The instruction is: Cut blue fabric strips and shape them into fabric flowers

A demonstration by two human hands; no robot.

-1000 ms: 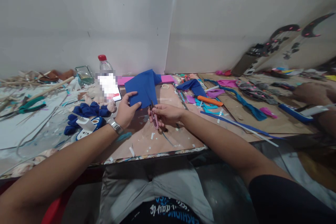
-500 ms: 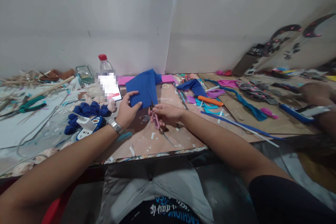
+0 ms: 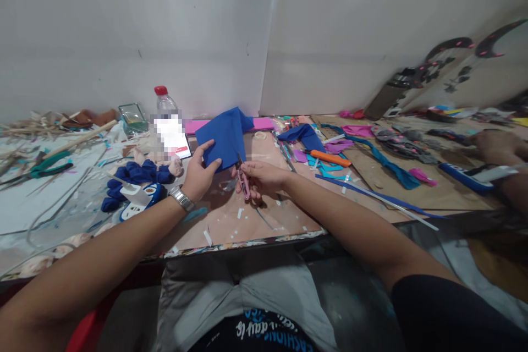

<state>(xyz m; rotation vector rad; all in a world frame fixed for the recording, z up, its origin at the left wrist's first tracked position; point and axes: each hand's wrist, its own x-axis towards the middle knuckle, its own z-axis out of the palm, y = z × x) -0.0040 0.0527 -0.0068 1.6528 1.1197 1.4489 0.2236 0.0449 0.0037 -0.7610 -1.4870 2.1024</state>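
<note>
A folded sheet of blue crepe paper or cloth [image 3: 220, 140] is tilted up over the table, its far corner folded over to the right. My left hand [image 3: 201, 171] grips its lower left edge between thumb and fingers, a metal watch on the wrist. In my right hand [image 3: 258, 176] is a pair of small pink-handled scissors [image 3: 244, 182]. The dark blades point up at the sheet's lower right edge, by a slit in it. A pink strip [image 3: 262, 124] lies behind the sheet.
To the left are a lit phone [image 3: 171, 135], a red-capped bottle [image 3: 165, 100], bunched blue flowers [image 3: 142, 171], a power strip [image 3: 140, 203] and green-handled pliers [image 3: 49, 164]. At right lie an orange cutter [image 3: 330, 158] and coloured scraps. A co-worker's hand [image 3: 495, 146] is at the far right.
The blue sheet and my left hand have shifted slightly left. The scissors have turned a little at the sheet's lower right edge. Other things stay put.
</note>
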